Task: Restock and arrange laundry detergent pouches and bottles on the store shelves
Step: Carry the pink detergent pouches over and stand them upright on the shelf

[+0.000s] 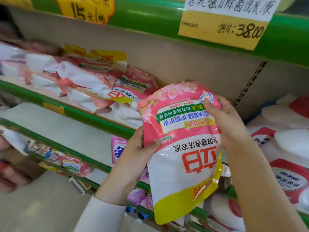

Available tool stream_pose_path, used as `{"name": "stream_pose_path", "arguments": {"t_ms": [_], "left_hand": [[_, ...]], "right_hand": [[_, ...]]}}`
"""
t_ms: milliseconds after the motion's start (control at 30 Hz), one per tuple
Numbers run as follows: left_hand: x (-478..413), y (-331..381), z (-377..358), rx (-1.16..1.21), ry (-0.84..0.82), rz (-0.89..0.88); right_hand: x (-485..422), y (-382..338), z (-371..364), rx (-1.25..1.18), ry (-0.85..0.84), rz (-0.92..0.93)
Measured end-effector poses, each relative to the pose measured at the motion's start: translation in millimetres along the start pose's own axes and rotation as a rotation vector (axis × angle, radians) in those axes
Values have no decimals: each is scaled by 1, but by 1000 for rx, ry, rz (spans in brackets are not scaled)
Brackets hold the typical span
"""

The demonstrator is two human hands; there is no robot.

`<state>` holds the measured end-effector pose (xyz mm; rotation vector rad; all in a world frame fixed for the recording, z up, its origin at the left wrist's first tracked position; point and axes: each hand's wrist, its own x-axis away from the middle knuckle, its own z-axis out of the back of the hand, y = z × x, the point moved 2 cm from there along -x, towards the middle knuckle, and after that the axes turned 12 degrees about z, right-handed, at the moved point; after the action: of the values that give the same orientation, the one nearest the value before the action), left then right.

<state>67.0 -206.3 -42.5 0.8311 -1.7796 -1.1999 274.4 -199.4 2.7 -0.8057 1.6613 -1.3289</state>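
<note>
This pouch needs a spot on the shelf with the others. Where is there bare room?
Likely between the pouch pile and the white bottles: the back panel shows bare there, though the held pouch hides the shelf surface there. The left stretch is crowded with stacked pouches; the right bay is packed with bottles.

A yellow price card [222, 30] marked 38.00 hangs over the top green rail [150, 19], with a white handwritten slip [230, 5] covering its upper part. Left of it, an orange-edged yellow sign [87, 9] reads 15, its top cut off by the frame. A small yellow label [53, 108] sits on a lower green rail [87, 114]. A slotted upright [250, 82] runs down the beige back panel [167, 56]. Pale floor [41, 206] shows at lower left.
</note>
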Motion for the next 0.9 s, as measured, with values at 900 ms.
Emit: {"name": "stream_pose_path", "arguments": {"t_ms": [900], "left_hand": [[290,-13,304,40,191,122]], "right_hand": [[209,-26,-380,-38,-1574,180]]}}
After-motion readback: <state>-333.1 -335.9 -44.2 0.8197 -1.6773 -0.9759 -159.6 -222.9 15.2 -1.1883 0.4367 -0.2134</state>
